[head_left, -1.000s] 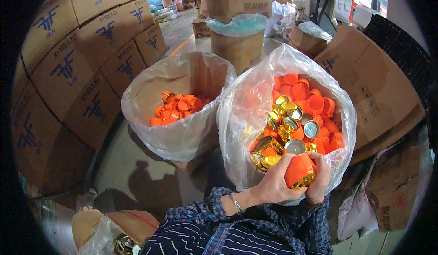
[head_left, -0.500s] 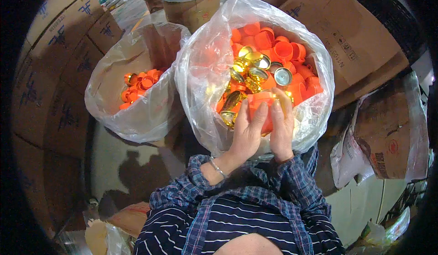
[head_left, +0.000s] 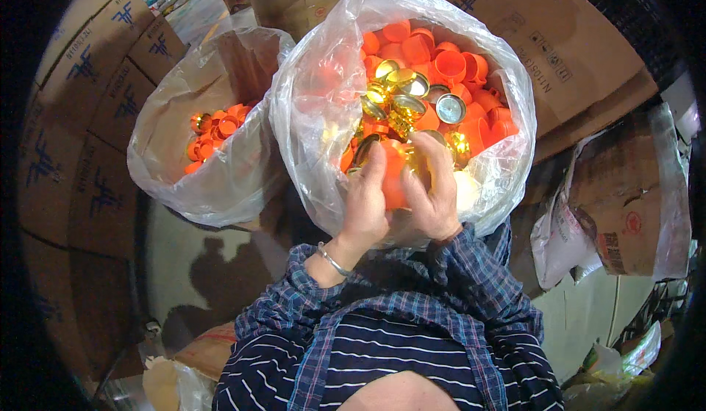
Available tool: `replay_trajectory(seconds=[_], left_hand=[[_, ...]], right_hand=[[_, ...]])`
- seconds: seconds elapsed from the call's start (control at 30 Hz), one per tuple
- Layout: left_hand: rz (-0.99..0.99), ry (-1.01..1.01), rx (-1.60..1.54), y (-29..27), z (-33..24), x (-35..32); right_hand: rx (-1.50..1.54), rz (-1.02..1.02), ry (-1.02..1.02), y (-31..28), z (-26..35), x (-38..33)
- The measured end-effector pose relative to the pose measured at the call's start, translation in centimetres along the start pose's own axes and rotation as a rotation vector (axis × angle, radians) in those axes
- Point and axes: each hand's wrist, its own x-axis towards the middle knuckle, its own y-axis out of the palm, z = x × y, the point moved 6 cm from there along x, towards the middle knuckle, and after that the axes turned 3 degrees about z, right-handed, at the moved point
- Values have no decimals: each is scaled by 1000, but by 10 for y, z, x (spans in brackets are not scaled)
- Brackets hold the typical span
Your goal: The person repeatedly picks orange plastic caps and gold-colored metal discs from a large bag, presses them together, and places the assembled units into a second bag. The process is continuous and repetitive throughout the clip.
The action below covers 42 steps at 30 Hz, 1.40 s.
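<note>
Both hands are pressed together around an orange cap [head_left: 394, 179] with a gold piece, at the near rim of a clear plastic bag [head_left: 309, 109]. My left hand [head_left: 365, 201] grips the cap from the left. My right hand [head_left: 437, 194] covers it from the right. The bag is full of orange caps [head_left: 448, 62] and shiny gold lids [head_left: 401, 95]. Plaid sleeves and a wrist bracelet [head_left: 332, 259] show below the hands.
A second clear bag [head_left: 198, 176] at the left, inside a cardboard box, holds fewer orange caps [head_left: 217, 128]. Stacked cardboard boxes [head_left: 88, 109] wall the left side, and more cartons [head_left: 566, 43] and plastic bags [head_left: 566, 234] crowd the right. Grey floor [head_left: 198, 264] shows below the left bag.
My hands have closed together around the orange cap and drawn slightly nearer. The view has tilted down, so both bags sit higher and larger in the picture.
</note>
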Motion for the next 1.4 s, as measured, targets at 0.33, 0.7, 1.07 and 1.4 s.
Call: replay_trajectory(seconds=[0.33,0.7,1.07,1.4], left_hand=[[20,154,198,-17,-17,3],[-626,1224,1463,-66,-276,45],[578,270,1823,46,63,255],[364,453,1837,38,147,358]], right_hand=[[48,-61,81,12,5,7],[-830,202,248,-81,-139,39],[-926,238,303,-80,-182,27],[-856,273,262,-73,-176,27]])
